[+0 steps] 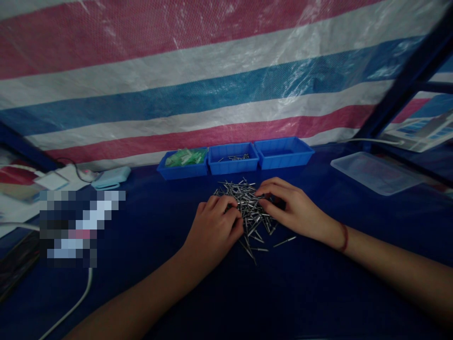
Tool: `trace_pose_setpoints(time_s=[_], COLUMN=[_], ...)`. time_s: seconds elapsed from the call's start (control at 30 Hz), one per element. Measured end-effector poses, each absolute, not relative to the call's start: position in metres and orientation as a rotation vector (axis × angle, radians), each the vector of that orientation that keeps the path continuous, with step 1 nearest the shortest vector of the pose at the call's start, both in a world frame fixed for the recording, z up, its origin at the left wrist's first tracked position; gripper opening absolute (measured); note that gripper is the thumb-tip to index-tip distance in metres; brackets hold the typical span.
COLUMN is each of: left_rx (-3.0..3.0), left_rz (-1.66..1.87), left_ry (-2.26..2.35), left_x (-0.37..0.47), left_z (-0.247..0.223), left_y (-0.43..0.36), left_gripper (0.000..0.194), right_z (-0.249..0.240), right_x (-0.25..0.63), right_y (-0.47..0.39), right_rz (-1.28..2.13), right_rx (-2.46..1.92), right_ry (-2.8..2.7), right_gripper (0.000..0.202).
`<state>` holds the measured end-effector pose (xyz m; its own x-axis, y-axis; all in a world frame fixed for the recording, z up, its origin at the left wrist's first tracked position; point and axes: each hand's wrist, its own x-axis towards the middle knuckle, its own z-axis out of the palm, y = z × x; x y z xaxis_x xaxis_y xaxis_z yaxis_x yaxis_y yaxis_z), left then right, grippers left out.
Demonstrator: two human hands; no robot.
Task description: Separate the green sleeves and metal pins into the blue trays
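A loose pile of silver blind rivets (249, 215) lies on the dark blue tabletop (283, 293), several of them strayed towards the near side. My left hand (217, 222) rests against the pile's left edge, its fingers curled and the thumb close to the index finger; whatever they hold is hidden. From the right, my right hand (288, 205) reaches in with bent fingers. Its thumb and index fingertips come together on a blind rivet at the pile's edge. A dark red band circles the right wrist.
Behind the pile stand three blue bins: one with green plastic packets (186, 157), a middle bin (233, 165) with some rivets, and a right bin (283, 158). A translucent lid (375, 172) lies right. A light-blue case (112, 177) and a white cable (83, 297) are left.
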<state>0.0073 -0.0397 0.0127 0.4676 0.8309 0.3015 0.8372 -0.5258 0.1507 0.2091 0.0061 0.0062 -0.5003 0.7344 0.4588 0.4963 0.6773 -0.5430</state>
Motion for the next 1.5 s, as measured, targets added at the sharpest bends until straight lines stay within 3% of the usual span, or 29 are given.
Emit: trace_pose_setpoints(time_s=[0.47, 0.7, 1.2, 1.5], left_rx=[-2.679, -2.725, -2.918, -2.892], left_rz=[-0.745, -0.954, -1.258, -1.234], left_ry=[-1.472, -1.478, -1.59, -1.534], left_x=[-0.001, 0.004, 0.012, 0.013], left_z=[0.023, 0.024, 0.021, 0.021], left_y=[-0.039, -0.041, -0.048, -0.049], left_gripper=[0.007, 0.008, 0.008, 0.005], right_z=[0.013, 0.013, 0.016, 0.017], right_x=[0.204, 0.196, 0.195, 0.196], right_y=[-0.008, -0.017, -0.027, -0.031], right_rz=[0.405, 0.457, 0.574, 0.559], right_rx=[-0.789, -0.786, -0.878, -0.841], right_ry=[-2.308, -2.252, -1.962, -1.983], right_gripper=[0.025, 0.013, 0.009, 0.008])
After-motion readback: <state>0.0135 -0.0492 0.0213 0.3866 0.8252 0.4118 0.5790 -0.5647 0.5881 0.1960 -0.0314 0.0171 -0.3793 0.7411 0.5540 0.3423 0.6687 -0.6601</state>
